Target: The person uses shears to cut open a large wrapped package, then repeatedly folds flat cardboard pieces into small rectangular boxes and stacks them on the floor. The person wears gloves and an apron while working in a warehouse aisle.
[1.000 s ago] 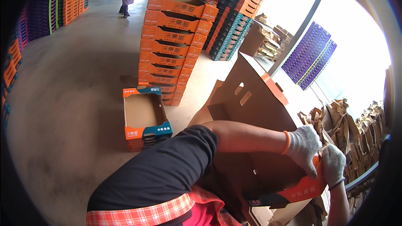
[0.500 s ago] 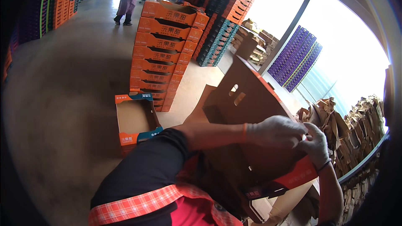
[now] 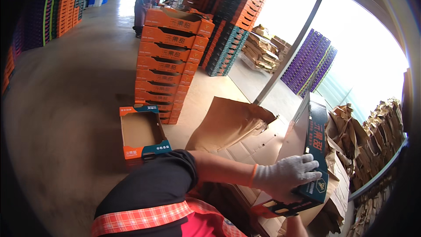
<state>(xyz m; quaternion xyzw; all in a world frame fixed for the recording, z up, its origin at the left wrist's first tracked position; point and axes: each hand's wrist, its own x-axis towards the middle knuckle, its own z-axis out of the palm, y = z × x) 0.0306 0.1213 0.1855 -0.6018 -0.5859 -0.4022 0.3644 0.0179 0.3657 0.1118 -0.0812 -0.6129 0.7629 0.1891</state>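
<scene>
Head view looks down on a gloved left hand (image 3: 287, 176) whose fingers (image 3: 307, 166) curl over the dark-green printed side of a half-folded carton (image 3: 313, 149), gripping it low and right of centre. The right hand seems hidden below the carton; only a forearm shows, so its grip cannot be told. Flattened brown cardboard (image 3: 230, 125) lies just behind. An open tray box (image 3: 142, 131) sits on the floor (image 3: 66, 118) beside a tall stack of orange boxes (image 3: 169, 61).

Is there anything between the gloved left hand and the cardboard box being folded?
Nothing visible. The left hand lies directly on the dark teal side of the cardboard box, fingers spread on the panel. The right hand is hidden below the box.
</scene>
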